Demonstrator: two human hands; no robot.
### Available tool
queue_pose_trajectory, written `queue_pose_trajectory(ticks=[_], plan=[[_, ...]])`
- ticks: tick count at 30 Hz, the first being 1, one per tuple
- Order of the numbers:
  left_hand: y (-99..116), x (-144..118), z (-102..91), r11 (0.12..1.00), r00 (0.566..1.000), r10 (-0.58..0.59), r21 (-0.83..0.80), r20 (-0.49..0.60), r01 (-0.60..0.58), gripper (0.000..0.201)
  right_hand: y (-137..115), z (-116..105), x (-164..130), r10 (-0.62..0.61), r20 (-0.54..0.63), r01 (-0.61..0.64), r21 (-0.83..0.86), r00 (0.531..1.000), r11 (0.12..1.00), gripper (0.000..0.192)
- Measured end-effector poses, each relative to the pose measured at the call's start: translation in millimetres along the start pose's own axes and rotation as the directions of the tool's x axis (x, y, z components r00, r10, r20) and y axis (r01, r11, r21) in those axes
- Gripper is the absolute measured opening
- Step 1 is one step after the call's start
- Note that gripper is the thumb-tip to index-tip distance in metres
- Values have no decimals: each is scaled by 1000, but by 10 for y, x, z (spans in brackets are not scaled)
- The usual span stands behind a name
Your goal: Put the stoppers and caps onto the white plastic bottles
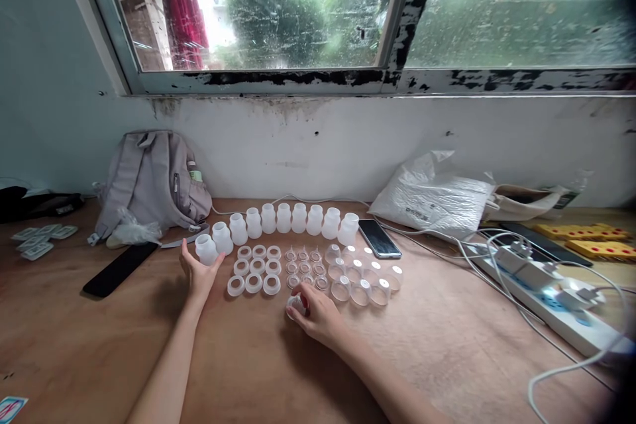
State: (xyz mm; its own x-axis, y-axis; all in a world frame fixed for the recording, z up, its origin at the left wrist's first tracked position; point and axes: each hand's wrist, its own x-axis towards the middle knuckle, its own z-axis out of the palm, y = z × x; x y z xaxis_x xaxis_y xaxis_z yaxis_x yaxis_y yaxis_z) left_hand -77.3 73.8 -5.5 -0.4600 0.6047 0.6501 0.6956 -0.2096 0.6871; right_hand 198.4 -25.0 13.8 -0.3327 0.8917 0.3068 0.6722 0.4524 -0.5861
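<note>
Table (pixel 238 364) across lower frame. L hand (pixel 203 271), ctr-left, part-open around end bottle (pixel 205 250) of curved row; can't tell if gripping. R hand (pixel 318 315), lower ctr, fingers curled on clear plastic pc (pixel 293 309). Clear caps (pixel 360 293) ctr-right, white rings (pixel 271 292) ctr.

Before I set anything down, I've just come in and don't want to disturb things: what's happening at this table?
A person's left hand straddles the leftmost white bottle in a curved row of bottles; whether it grips is unclear. The right hand holds a partly hidden translucent piece. In front of the row, from left to right, sit white rings, small clear pieces and clear domed caps in groups.
</note>
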Motion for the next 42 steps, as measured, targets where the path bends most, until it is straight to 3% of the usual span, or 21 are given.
queue_pose_trajectory(ticks=[4, 6, 8, 11, 15, 18, 24, 31, 36, 42], plan=[[231, -24, -130, 961, 957, 274, 49, -99, -270, 88, 35, 54, -4, 10, -9, -10, -22, 1000, 1000, 13], [351, -83, -180, 930, 928, 367, 7, -58, -368, 71, 51, 74, 0, 19, -30, -19, -20, 999, 1000, 9], [466, -177, -197, 881, 880, 472, -77, 63, -467, 52, 60, 85, 7, 25, -59, -25, -2, 998, 1000, 9], [640, -355, -168, 794, 736, 607, -245, 300, -556, 32, 57, 88, 18, 20, -77, -16, 44, 997, 999, 14], [868, -575, -97, 692, 502, 719, -422, 481, -586, 34, 51, 90, 21, 2, -122, 10, 94, 993, 996, 20], [989, -687, -63, 672, 415, 733, -484, 538, -560, 45, 60, 100, 14, -21, -162, 40, 119, 987, 992, 21], [1054, -787, -38, 704, 408, 702, -485, 583, -518, 49, 60, 128, 4, -54, -181, 84, 164, 982, 983, 17], [1033, -764, -42, 736, 453, 674, -472, 584, -486, 37, 12, 110, 12, -65, -141, 92, 194, 988, 977, 12], [1013, -695, -71, 727, 427, 680, -472, 596, -499, 36, -11, 84, 11, -89, -115, 112, 210, 989, 971, 12], [1037, -641, -98, 680, 405, 723, -468, 560, -565, 40, -33, 89, -1, -86, -166, 129, 270, 982, 954, 10]])
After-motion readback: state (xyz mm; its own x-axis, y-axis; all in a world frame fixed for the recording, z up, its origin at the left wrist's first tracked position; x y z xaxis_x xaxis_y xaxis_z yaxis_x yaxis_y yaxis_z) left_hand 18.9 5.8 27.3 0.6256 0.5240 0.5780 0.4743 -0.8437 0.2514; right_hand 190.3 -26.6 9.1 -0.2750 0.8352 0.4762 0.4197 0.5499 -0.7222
